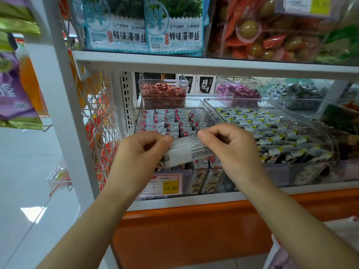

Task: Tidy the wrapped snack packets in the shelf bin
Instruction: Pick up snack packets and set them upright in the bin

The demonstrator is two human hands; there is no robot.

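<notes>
A clear plastic shelf bin (195, 102) on the middle shelf holds rows of small silver-white wrapped snack packets (171, 121) with red dots and cloud prints. Over the bin's front part I hold a bundle of these packets (187, 151), white backs with small print facing up. My left hand (139, 152) pinches the bundle's left end between thumb and fingers. My right hand (228, 146) pinches its right end, fingers curled. More packets stand on end below the bundle, partly hidden by it.
A second clear bin (318, 131) of black-white-yellow packets sits right of it. Small tubs of red (163, 92) and purple (237, 92) sweets stand behind. A yellow price tag (162, 184) hangs on the bin front. White shelf upright (64, 113) and wire rack at left.
</notes>
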